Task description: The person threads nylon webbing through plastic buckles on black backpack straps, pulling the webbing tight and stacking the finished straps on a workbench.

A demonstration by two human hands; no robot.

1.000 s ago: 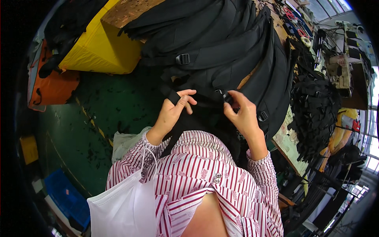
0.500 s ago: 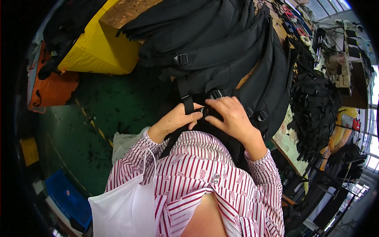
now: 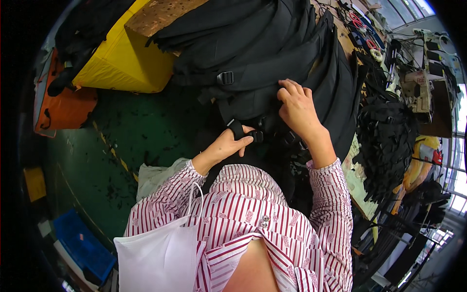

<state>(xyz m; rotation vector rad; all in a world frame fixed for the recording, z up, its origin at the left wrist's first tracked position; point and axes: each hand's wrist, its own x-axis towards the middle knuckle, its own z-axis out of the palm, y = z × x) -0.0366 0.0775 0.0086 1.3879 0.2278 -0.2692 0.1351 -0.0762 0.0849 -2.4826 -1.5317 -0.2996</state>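
Observation:
A black webbing strap (image 3: 235,127) with a black plastic buckle (image 3: 257,136) is gripped in my left hand (image 3: 228,144). Its thumb and fingers are closed, and the strap loops over the fingers. Higher up and to the right, my right hand (image 3: 299,109) lies over a pile of black padded shoulder straps (image 3: 272,58), its fingers curled together. What they hold, if anything, is hidden. Another black buckle (image 3: 225,78) sits on one of the padded straps. More dark buckles (image 3: 291,137) lie below my right hand, partly lost in shadow.
A yellow bin (image 3: 121,63) and an orange bag (image 3: 73,109) stand at the left. The green floor (image 3: 141,126) is strewn with black scraps. A blue crate (image 3: 85,246) sits lower left. At the right are a heap of black straps (image 3: 389,141) and red-handled scissors (image 3: 357,22).
My right hand has moved up and right, away from the buckle, onto the padded straps. My left hand keeps its grip on the strap and has shifted slightly right.

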